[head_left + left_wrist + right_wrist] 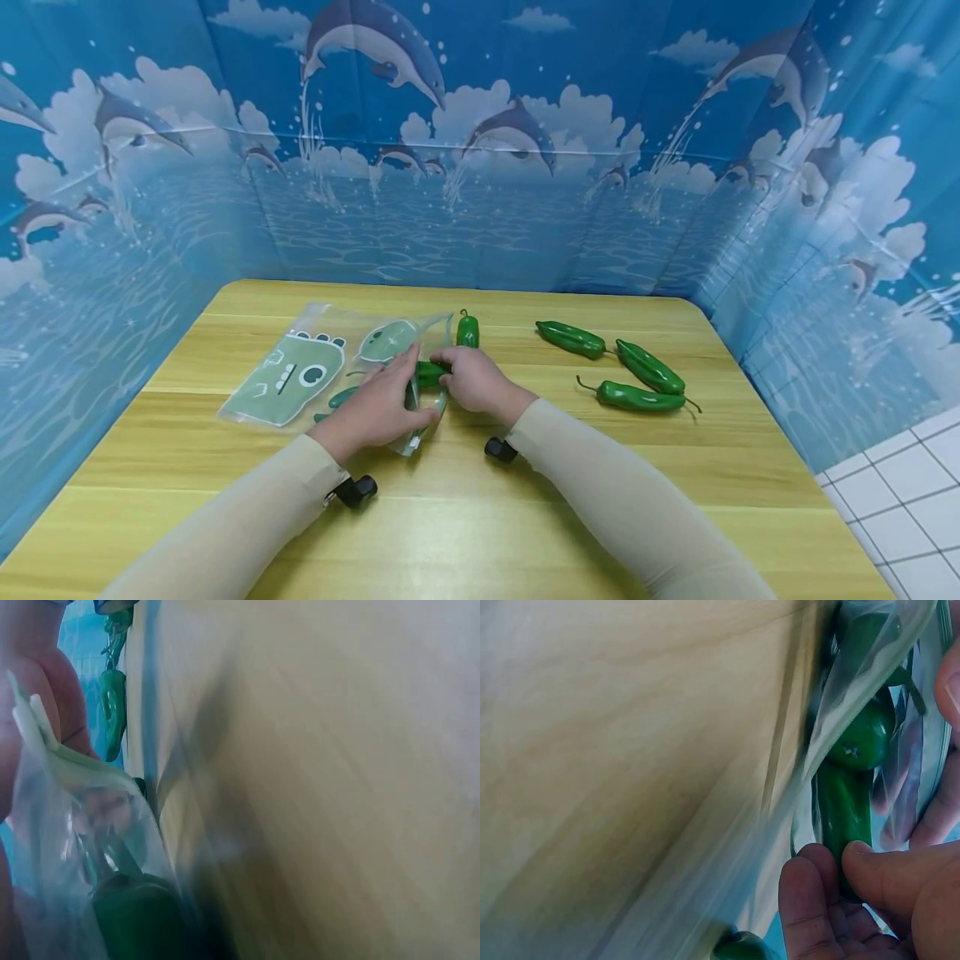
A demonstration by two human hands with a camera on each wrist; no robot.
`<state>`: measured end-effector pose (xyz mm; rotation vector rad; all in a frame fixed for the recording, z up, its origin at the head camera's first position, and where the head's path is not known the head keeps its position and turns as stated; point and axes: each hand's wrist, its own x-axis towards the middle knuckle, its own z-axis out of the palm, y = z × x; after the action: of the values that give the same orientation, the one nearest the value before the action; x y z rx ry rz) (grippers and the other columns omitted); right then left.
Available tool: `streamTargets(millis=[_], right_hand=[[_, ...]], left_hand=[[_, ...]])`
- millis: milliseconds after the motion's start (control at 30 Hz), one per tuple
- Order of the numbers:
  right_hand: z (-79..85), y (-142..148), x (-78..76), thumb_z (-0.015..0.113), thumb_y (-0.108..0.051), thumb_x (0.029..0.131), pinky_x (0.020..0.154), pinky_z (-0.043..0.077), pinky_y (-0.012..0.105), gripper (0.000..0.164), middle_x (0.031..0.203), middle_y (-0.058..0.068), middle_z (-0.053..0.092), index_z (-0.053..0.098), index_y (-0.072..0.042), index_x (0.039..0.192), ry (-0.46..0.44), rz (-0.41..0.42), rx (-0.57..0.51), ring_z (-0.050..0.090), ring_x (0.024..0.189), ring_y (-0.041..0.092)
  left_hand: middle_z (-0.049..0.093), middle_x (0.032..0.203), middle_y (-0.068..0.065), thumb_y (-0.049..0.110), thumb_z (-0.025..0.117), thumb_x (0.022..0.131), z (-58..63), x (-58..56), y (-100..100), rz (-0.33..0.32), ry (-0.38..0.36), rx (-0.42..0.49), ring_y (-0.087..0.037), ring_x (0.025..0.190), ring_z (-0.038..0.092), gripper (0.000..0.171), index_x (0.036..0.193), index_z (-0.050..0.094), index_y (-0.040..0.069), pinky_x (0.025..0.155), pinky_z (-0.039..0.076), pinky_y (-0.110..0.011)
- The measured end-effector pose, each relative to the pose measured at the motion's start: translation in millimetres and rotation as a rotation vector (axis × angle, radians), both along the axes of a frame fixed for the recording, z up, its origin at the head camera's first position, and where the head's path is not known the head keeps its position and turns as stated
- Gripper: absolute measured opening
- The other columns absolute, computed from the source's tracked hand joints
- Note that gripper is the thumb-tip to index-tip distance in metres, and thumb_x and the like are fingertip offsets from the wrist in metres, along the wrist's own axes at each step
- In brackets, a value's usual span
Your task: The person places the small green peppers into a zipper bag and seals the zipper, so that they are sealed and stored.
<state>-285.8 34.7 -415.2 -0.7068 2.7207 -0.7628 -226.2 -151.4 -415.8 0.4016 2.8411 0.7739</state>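
A clear zip bag printed with green cartoon figures lies on the table, its mouth facing right. My left hand holds the bag's mouth, which stands parted. Between the thumb and fingers of my right hand is a green pepper, its far end inside the mouth. More green pepper shows within the bag in the right wrist view. Another green pepper lies just beyond my right hand. In the left wrist view, the plastic covers a dark green shape.
To the right lie three green peppers: one farther back, one slanting and one nearer. They rest on a wooden table. A blue dolphin-print curtain surrounds its back and sides.
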Motion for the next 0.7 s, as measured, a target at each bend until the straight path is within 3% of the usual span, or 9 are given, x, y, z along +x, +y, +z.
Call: streamTargets(millis=[333,700], right_hand=[[-2.5,-1,1.1,0.062,-0.010,0.105,0.114,0.052,0.045,0.039,0.143,0.009,0.067,0.063,-0.008,0.145,-0.002,0.001,0.043,0.064,0.132,0.027],[-6.9,1,-7.0,0.063,-0.009,0.104,0.116,0.050,0.045,0.040,0.143,0.009,0.068,0.065,-0.010,0.144,-0.009,0.006,0.045,0.063,0.134,0.028]], left_hand=[[0.023,0.175,-0.014,0.058,0.071,0.094,-4.8,-3.1,-5,-0.008,0.030,-0.027,-0.034,0.161,0.028,0.110,0.171,0.008,0.010,0.133,0.012,-0.059],[0.019,0.176,-0.013,0.058,0.071,0.093,-13.0,-7.2,-7,-0.008,0.017,0.022,-0.034,0.163,0.022,0.111,0.170,0.007,0.009,0.134,0.007,-0.057]])
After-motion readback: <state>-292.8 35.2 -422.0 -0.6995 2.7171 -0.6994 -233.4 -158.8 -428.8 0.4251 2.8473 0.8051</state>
